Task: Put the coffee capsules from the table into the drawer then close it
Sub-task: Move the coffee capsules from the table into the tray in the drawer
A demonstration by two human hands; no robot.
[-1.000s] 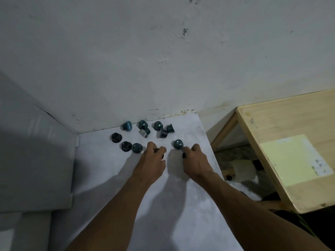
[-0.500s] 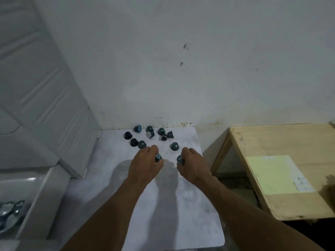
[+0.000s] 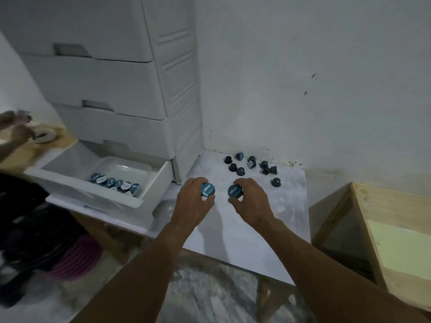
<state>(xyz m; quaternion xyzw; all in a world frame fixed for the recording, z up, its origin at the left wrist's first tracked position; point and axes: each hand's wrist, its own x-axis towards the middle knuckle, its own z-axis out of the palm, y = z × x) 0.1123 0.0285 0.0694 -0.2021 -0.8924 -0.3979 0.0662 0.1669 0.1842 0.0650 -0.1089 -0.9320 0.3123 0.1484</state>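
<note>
The drawer unit [image 3: 116, 78] stands at the left of the counter [image 3: 256, 234], and its lowest drawer [image 3: 81, 191] is pulled out with a row of stored capsules [image 3: 115, 184] lying in it. The loose capsules [image 3: 241, 171] cluster at the counter's back by the wall; in front of them the left grip [image 3: 194, 202] holds the left capsule [image 3: 208, 190] and the right grip [image 3: 253, 201], just beside it, the right capsule [image 3: 235, 191]. A wooden table [image 3: 396, 206] stands right of the counter, apart from it.

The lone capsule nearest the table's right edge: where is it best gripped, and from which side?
Pinch the lone capsule across its tapered side walls, just above the wide rim, coming down from the near side. It seems to sit rim-down, apart from the other capsules, so there is room on both sides.
</note>
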